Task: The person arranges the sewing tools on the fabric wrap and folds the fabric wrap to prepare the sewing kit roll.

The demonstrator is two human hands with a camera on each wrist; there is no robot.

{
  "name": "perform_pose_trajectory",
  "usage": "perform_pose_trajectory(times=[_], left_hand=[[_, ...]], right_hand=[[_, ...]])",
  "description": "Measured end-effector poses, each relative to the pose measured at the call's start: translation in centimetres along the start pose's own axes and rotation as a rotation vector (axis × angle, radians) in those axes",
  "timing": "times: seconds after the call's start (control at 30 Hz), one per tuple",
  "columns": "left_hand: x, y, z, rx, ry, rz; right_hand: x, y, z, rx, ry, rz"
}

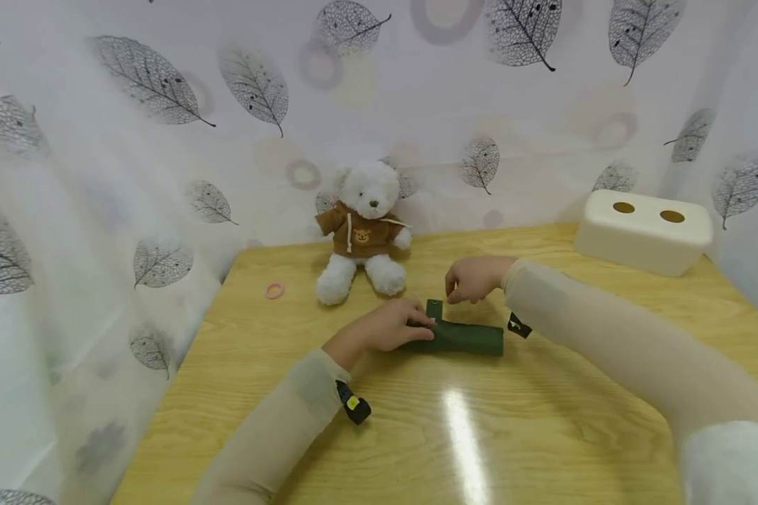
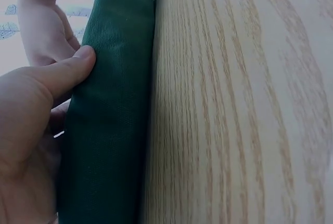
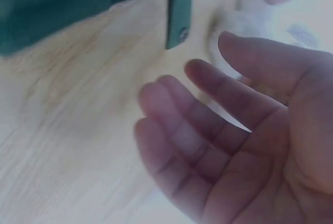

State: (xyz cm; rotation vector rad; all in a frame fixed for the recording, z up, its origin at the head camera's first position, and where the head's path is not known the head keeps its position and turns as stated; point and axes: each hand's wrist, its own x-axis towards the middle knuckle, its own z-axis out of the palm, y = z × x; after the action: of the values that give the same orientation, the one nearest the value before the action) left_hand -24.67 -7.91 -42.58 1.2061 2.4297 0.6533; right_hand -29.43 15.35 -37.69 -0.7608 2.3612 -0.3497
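A dark green roll (image 1: pixel 467 339) of smooth, leather-like material lies on the table, and its kind is unclear. From its far side sticks out a short strap (image 3: pixel 179 20) with a metal snap at the end. My left hand (image 1: pixel 388 326) holds the roll near its left end, the thumb (image 2: pixel 73 70) on its surface and the fingers partly hidden on the far side. Just beyond the roll, to the right of the strap, my right hand (image 1: pixel 475 279) hovers apart from both. Its fingers (image 3: pixel 177 125) are loosely bent around nothing.
Behind the hands a white teddy bear (image 1: pixel 365 235) in a brown hoodie sits against the leaf-patterned curtain (image 1: pixel 253 161). A pink ring (image 1: pixel 274 290) lies left of it on the wooden table (image 1: pixel 385 449). At the back right stands a cream box (image 1: pixel 638 242) with two round holes.
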Motion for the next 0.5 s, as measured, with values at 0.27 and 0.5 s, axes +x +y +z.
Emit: perform_pose_trajectory(times=[0.27,0.5], left_hand=[[-0.4,0.0,0.4,0.006,-0.024,0.034],[-0.7,0.0,0.2,0.006,-0.061,0.016]], right_hand=[[2.3,0.3,1.3,-0.109,0.021,-0.054],[2.9,0.8,1.7,0.081,0.003,-0.046]])
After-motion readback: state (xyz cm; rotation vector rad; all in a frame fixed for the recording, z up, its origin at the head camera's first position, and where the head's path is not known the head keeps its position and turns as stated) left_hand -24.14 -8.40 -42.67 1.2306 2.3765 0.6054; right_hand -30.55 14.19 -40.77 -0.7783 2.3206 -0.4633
